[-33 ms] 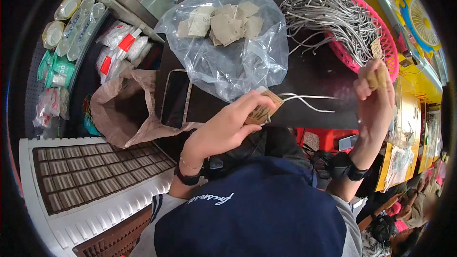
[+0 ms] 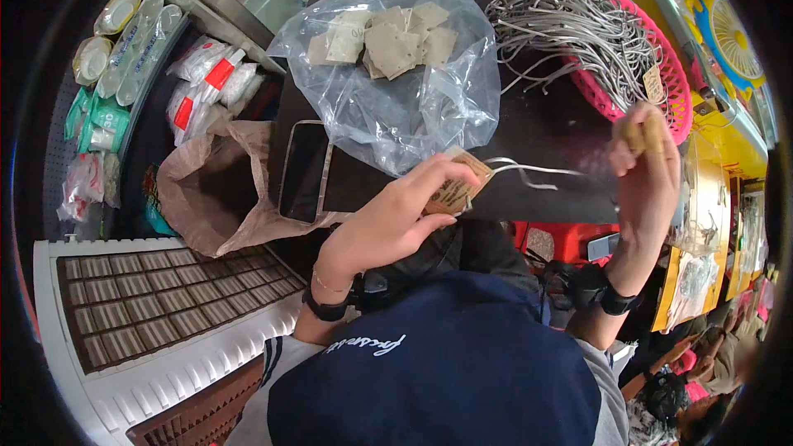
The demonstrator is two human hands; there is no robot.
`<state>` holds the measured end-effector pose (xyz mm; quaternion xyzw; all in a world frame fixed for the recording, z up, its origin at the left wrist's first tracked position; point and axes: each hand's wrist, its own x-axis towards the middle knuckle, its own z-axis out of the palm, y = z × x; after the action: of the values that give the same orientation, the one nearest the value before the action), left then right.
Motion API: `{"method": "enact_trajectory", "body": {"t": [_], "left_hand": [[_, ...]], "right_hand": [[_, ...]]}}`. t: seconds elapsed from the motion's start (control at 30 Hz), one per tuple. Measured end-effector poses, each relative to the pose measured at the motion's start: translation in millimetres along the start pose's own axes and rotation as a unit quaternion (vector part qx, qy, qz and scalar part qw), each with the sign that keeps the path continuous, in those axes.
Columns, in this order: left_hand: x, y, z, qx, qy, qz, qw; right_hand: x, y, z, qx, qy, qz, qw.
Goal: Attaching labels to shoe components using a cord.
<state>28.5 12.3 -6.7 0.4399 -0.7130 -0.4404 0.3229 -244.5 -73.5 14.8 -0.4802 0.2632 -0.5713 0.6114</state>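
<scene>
My left hand [image 2: 402, 213] is closed on a small stack of brown card tags [image 2: 454, 190] with dark printing. From the tags a pale cord [image 2: 537, 170] runs out to the right over the dark table, its strands looped apart. My right hand [image 2: 648, 149] is raised beside the pink basket [image 2: 681, 99], fingers drawn together, with tan covers on some fingertips. Whether anything is between those fingers I cannot make out. Grey cords [image 2: 570, 25] lie heaped in and beside the basket, and one tan tag [image 2: 653, 83] hangs at its near end.
A clear plastic bag [image 2: 363, 124] with several square beige cards [image 2: 392, 45] lies on the black table [image 2: 545, 136]. Left of it are a phone [image 2: 303, 172] and an open brown bag [image 2: 223, 190]. A red stool [image 2: 562, 241] stands below the table edge.
My right hand has shifted slightly left and down, away from the hanging tag. The cord's loose ends have moved, and the tags in my left hand have tilted a little.
</scene>
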Motion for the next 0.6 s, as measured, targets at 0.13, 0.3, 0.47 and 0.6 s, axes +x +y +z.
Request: {"method": "enact_trajectory", "body": {"t": [0.13, 0.3, 0.47, 0.6], "left_hand": [[0.8, 4.1, -1.2, -0.023, 0.028, 0.009, 0.999], [2.5, 4.4, 0.3, -0.006, 0.05, 0.074, 0.996], [-1.1, 4.5, 4.4, -0.111, 0.058, 0.058, 0.99], [-4.3, -3.9, 3.4, -0.129, 0.084, 0.038, 0.987]], "right_hand": [[-12.2, 2.4, 28.6, -0.21, -0.091, 0.08, 0.97], [-13.4, 10.8, 44.7, -0.35, -0.193, -0.007, 0.917], [-16.9, 10.8, 55.0, -0.399, -0.173, 0.011, 0.9], [-13.2, 8.0, 39.4, -0.333, -0.225, 0.013, 0.915]]}}
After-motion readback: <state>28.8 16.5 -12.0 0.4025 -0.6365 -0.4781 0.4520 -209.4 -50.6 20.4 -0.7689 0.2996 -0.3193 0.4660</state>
